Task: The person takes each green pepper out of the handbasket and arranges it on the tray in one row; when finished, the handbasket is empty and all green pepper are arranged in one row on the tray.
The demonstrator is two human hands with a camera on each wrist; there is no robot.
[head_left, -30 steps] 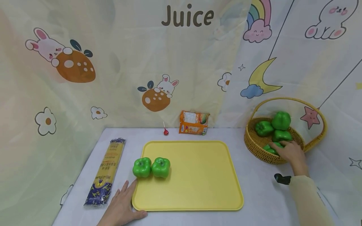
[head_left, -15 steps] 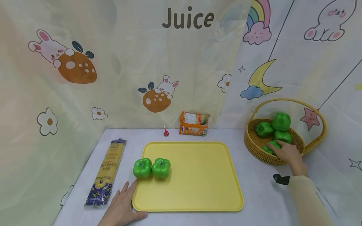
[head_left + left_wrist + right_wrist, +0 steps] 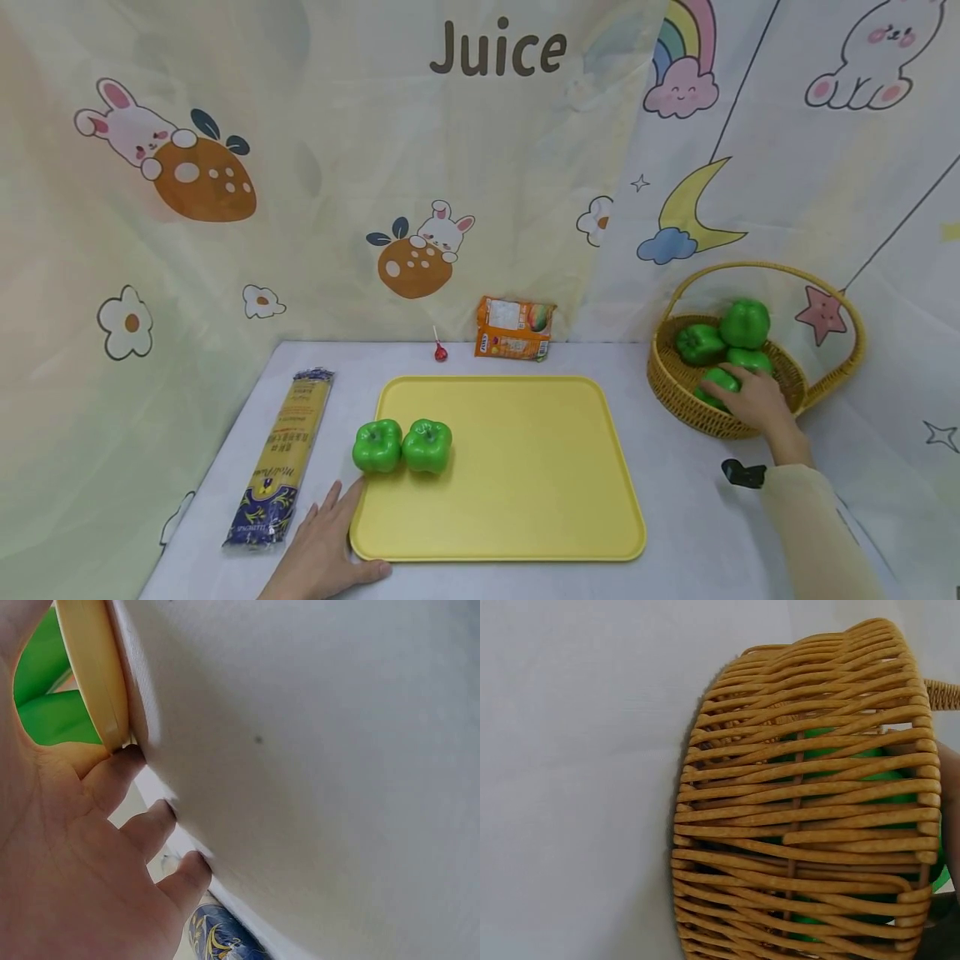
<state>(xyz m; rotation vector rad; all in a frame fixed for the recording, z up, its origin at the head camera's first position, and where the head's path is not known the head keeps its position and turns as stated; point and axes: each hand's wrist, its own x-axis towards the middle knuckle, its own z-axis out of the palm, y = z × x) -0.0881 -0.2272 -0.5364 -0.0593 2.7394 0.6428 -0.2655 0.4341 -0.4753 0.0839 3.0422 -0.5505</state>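
In the head view, my right hand (image 3: 763, 407) reaches over the near rim of a wicker basket (image 3: 678, 404) and grips a green bell pepper (image 3: 716, 388) inside it. Three more green peppers (image 3: 746, 323) lie behind that one. The basket's woven side (image 3: 810, 817) hides most of this hand in the right wrist view. My left hand (image 3: 318, 542) rests at the lower left corner of a yellow tray (image 3: 532, 475), fingers spread and thumb along its front edge. In the left wrist view its fingertips touch the white tabletop beside the tray rim (image 3: 94, 667). Two green peppers (image 3: 427, 446) sit side by side on the tray's left.
A spaghetti packet (image 3: 281, 458) lies left of the tray. Behind the tray are a red lollipop (image 3: 440, 352) and an orange snack packet (image 3: 515, 327). The basket's tall handle (image 3: 765, 265) arches over its opening. A printed cloth backdrop (image 3: 315, 167) hangs behind the table.
My right hand has shifted slightly up and left inside the basket, and the pepper under its fingers has tipped and moved a little with it. My left hand has stayed put.
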